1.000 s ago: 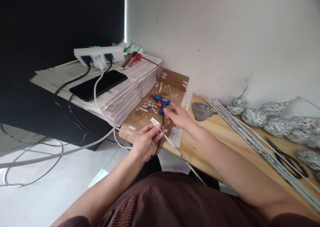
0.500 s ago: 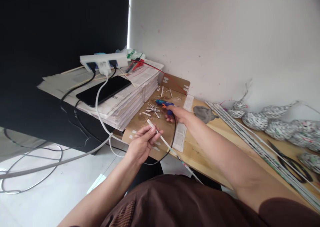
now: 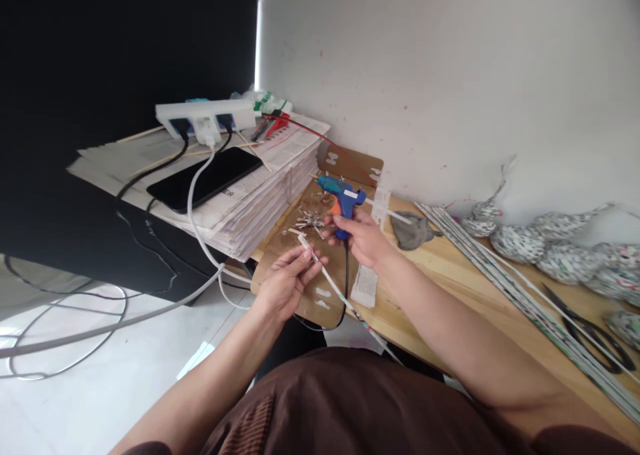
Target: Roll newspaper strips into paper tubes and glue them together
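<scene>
My left hand [image 3: 286, 278] pinches a thin rolled paper strip [image 3: 333, 286] near its flattened upper end; the strip runs down to the right toward my lap. My right hand [image 3: 361, 236] is wrapped round the handle of a blue and teal glue gun [image 3: 345, 196] with an orange trigger. The gun's nozzle points to the upper left, and a pale glue stick [image 3: 390, 210] sticks out of its back. Below the gun, small paper scraps [image 3: 311, 221] lie piled on a brown cardboard sheet [image 3: 327, 275].
At the left, a newspaper stack [image 3: 270, 205] bears a phone [image 3: 205, 178] and a power strip [image 3: 205, 118] with cables. To the right are a grey cloth [image 3: 413, 231], long paper rolls [image 3: 495, 285], black scissors [image 3: 595, 338] and woven paper pieces [image 3: 520, 243].
My right hand has turned the glue gun upright and raised it off the cardboard, so its side and glue stick show. My left hand keeps the strip in nearly the same place.
</scene>
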A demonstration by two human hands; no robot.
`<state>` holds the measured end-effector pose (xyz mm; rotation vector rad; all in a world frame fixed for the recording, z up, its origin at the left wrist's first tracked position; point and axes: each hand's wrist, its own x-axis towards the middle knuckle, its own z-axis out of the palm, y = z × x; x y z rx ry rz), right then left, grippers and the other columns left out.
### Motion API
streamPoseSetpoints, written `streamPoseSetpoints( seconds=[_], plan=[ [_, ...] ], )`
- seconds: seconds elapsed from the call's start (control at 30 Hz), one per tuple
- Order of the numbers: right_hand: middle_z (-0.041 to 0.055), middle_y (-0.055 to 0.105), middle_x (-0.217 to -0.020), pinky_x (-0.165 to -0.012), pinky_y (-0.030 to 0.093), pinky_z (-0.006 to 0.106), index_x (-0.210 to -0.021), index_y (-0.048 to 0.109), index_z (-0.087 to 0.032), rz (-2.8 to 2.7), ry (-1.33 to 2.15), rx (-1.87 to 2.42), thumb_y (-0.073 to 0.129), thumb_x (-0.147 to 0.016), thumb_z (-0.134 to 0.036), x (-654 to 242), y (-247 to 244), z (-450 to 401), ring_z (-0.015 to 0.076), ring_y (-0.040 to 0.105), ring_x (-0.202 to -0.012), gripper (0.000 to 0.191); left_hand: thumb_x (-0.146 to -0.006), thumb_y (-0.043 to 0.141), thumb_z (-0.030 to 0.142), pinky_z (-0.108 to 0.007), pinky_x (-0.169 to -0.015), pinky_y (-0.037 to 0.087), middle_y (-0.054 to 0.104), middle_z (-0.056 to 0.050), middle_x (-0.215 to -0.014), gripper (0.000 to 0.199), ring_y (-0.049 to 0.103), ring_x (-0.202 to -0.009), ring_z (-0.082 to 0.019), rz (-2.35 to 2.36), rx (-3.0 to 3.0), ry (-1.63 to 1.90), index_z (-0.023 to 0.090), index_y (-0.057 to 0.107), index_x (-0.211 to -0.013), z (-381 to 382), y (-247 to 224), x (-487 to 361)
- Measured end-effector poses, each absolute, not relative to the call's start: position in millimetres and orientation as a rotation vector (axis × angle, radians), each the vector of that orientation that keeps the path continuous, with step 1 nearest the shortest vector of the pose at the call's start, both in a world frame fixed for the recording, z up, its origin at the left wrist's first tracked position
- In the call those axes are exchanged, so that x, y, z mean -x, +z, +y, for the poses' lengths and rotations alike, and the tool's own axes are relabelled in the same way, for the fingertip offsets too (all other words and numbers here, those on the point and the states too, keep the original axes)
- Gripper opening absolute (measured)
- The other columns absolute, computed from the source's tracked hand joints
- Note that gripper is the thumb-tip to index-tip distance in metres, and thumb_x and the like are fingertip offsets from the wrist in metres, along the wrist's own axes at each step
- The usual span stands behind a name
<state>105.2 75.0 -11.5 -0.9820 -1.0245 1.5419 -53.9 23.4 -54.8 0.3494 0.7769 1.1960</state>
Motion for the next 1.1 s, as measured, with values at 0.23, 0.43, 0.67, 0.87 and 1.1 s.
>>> streamPoseSetpoints(
  seconds=[0.23,0.43,0.67,0.87,1.1],
  plan=[
    [-0.0056,0.044,-0.056,-0.036,0.028,0.018,-0.098,0.059,-0.018,-1.171,1.615,0.941,0.063,-0.083,-0.043,-118,15,6,0.0072,0.044,-0.045,0.029,-0.071,0.073,0.009,-0.024,-0.075,0.058,0.071,-0.007,-0.083,0.012,0.071,-0.081,-0.019,0.772,-0.373,1.188,0.01,0.069,-0.083,26,-54,51],
    [-0.0043,0.047,-0.054,-0.043,0.038,0.021,-0.109,0.063,-0.017,-1.26,1.415,1.188,0.063,-0.083,-0.044,-145,17,-20,0.0111,0.052,-0.051,0.038,-0.069,0.075,0.011,-0.022,-0.073,0.058,0.07,-0.006,-0.08,0.017,0.071,-0.079,-0.019,0.738,-0.46,1.161,0.01,0.07,-0.085,23,-43,43],
    [0.0021,0.065,-0.076,-0.052,0.053,0.028,-0.098,0.064,-0.019,-1.393,1.207,1.361,0.065,-0.081,-0.041,-145,11,-43,0.0128,0.06,-0.052,0.028,-0.068,0.077,0.013,-0.023,-0.075,0.058,0.07,-0.004,-0.081,0.016,0.07,-0.076,-0.015,0.694,-0.533,1.168,0.011,0.069,-0.082,21,-31,30],
    [0.0008,0.063,-0.062,-0.048,0.052,0.027,-0.101,0.063,-0.021,-1.483,1.09,1.491,0.061,-0.084,-0.044,-151,6,-50,0.0162,0.062,-0.05,0.029,-0.067,0.077,0.014,-0.023,-0.072,0.058,0.07,-0.003,-0.076,0.015,0.069,-0.071,-0.013,0.691,-0.542,1.174,0.011,0.068,-0.079,20,-27,24],
    [0.001,0.064,-0.066,-0.051,0.049,0.026,-0.092,0.064,-0.021,-1.609,0.786,1.517,0.06,-0.085,-0.042,-156,15,-54,0.0159,0.061,-0.054,0.022,-0.066,0.078,0.017,-0.018,-0.065,0.057,0.07,-0.004,-0.077,0.018,0.069,-0.07,-0.012,0.715,-0.589,1.182,0.011,0.069,-0.081,20,-17,18]
  ],
)
